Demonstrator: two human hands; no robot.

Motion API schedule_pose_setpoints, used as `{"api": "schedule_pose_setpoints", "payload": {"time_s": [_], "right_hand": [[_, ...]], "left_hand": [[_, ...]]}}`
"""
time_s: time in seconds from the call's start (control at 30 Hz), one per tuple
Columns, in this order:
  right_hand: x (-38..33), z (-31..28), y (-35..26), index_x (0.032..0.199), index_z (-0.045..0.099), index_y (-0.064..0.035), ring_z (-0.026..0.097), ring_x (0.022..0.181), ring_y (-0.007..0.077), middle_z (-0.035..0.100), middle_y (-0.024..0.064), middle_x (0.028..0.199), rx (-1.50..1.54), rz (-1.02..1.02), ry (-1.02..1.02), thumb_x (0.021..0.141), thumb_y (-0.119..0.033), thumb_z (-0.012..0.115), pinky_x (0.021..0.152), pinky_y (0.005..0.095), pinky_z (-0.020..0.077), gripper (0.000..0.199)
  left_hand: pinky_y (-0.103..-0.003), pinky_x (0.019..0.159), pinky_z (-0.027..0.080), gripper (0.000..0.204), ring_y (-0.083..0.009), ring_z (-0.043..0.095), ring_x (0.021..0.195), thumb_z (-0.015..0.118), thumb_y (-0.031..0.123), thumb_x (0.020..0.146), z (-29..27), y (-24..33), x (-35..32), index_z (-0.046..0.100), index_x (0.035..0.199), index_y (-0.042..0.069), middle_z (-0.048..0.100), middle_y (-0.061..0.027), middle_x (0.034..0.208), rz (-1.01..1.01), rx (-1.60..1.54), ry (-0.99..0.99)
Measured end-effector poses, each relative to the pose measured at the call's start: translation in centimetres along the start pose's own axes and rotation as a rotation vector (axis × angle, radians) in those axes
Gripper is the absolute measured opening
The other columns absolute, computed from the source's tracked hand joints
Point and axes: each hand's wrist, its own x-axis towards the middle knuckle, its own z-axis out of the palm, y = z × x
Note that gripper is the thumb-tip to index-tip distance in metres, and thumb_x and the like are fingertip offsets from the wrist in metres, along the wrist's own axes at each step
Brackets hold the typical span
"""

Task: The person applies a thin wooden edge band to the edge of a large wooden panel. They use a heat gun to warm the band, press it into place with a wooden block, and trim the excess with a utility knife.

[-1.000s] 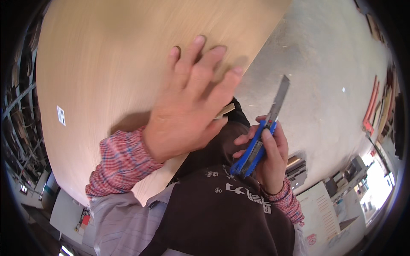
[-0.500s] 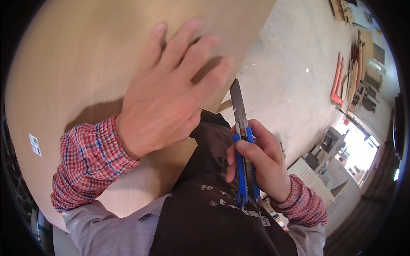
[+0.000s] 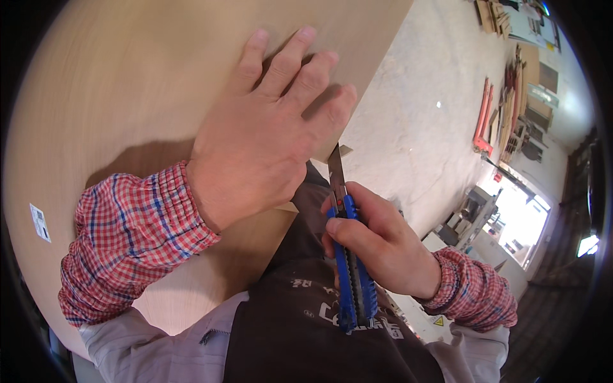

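Observation:
A large light wood-grain panel (image 3: pixel 128 76) fills the left and top of the view. Flat on it, near its right edge, lies my left hand (image 3: pixel 262 134) with the fingers spread. My right hand (image 3: pixel 383 239) is wrapped round a blue utility knife (image 3: pixel 348 255), thumb on top of the handle. The knife's blade is extended, its tip close to the panel's edge below my left little finger; whether it touches, I cannot tell. Beneath my left wrist a lower wood-grain piece (image 3: pixel 242 249) shows, partly hidden by my arm.
A white label (image 3: pixel 40 223) is stuck on the panel at far left. Beyond the panel's right edge is a pale concrete floor (image 3: pixel 408 115). Farther right stand a red pallet-jack-like frame (image 3: pixel 484 121), stacked boards (image 3: pixel 511 108) and a bright doorway (image 3: pixel 520 217).
My right hand has moved left and slightly down with the knife, the blade now lower along the panel's edge. My left hand has shifted slightly right in the view and stays on the panel.

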Motion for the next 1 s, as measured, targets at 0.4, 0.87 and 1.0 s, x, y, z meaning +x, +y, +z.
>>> {"api": "schedule_pose_setpoints", "payload": {"time_s": [0.4, 0.87, 1.0], "right_hand": [[2.9, 0.1, 2.2, 0.104, 0.049, 0.0035, 0.066, 0.07, 0.0353, 0.061, 0.0191, 0.071, -0.277, -0.149, -0.001, 0.098, -0.012, 0.051, 0.066, 0.0447, 0.0504, 0.017], [5.5, -3.2, 7.5, 0.114, 0.054, -0.0034, 0.06, 0.056, 0.0141, 0.06, 0.0064, 0.075, 0.416, 0.024, 0.02, 0.108, -0.036, 0.046, 0.052, 0.0265, 0.0492, 0.034], [3.4, -0.1, 6.6, 0.112, 0.054, -0.0029, 0.062, 0.068, 0.0124, 0.061, 0.0066, 0.083, 0.731, -0.016, -0.173, 0.108, -0.033, 0.05, 0.063, 0.0259, 0.051, 0.031]], "left_hand": [[-0.061, 0.122, 0.022, 0.079, -0.04, 0.034, 0.147, 0.073, 0.013, 0.065, 0.1, 0.0, -0.1, 0.052, 0.141, 0.014, 0.046, -0.0138, 0.148, -0.004, 0.005, 0.004], [-0.065, 0.116, 0.027, 0.082, -0.0484, 0.035, 0.145, 0.078, 0.019, 0.067, -2.6, -1.1, 0.3, 0.051, 0.144, 0.009, 0.045, -0.0185, 0.15, 0.009, 0.016, -0.175], [-0.065, 0.113, 0.031, 0.079, -0.0536, 0.038, 0.142, 0.079, 0.031, 0.078, -3.2, -1.0, -1.4, 0.049, 0.145, 0.002, 0.044, -0.0266, 0.149, 0.056, -0.027, -0.187]]}}
